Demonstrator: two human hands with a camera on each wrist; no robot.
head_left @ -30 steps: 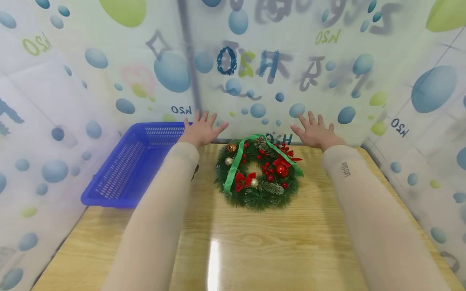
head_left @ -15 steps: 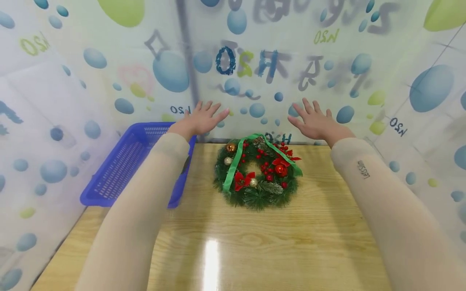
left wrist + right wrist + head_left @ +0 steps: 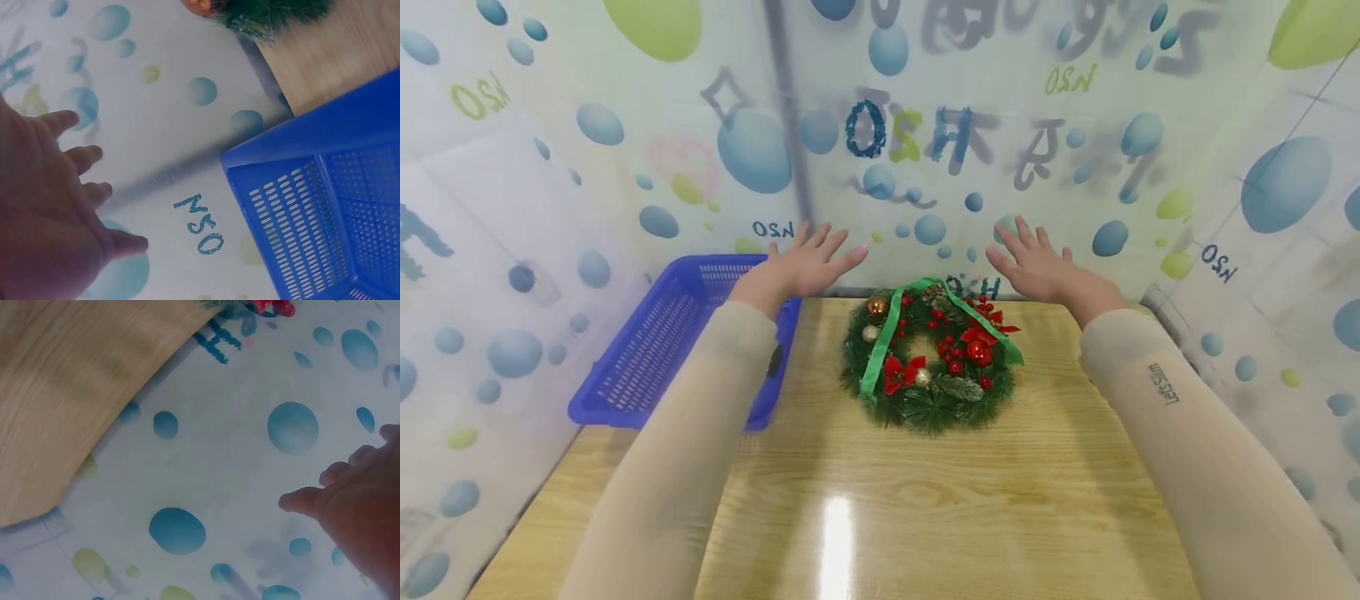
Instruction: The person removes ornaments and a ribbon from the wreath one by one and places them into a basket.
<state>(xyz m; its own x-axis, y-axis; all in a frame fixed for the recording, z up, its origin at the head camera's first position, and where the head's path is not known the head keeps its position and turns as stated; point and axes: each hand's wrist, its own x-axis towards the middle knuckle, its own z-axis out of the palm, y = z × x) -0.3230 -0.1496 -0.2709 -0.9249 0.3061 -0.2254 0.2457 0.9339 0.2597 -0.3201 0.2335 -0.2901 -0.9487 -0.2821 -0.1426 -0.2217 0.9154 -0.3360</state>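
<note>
Near the middle of the far edge of the worktop (image 3: 940, 517), the green wreath (image 3: 928, 407) lies flat, with a green ribbon (image 3: 881, 350) draped across it and red flowers (image 3: 902, 375), gold balls (image 3: 877, 307) and a red ball (image 3: 979, 351) set round its ring. To its left, with a strip of bare wood between, a blue basket (image 3: 606, 413) fills the far left corner, partly hidden by the left sleeve (image 3: 677, 467). Both arms reach forward: the left hand (image 3: 805, 267) is raised by the far edge, between basket and wreath, and the right hand (image 3: 1036, 265) is raised past the wreath's right side, towards the far right corner. The fingers of each are spread, thumbs turned inward, and pinch nothing; whether any fingertip meets the patterned sheet (image 3: 925, 196) behind, I cannot tell. With both hands free and the wreath lying apart from them, this looks like a hands-off moment, either a pause ahead of handling or one just after a release. Any fresh hold on the wreath would call for lowering both hands to its opposite sides and curling the fingers under the ring, minding the loose ribbon.
</note>
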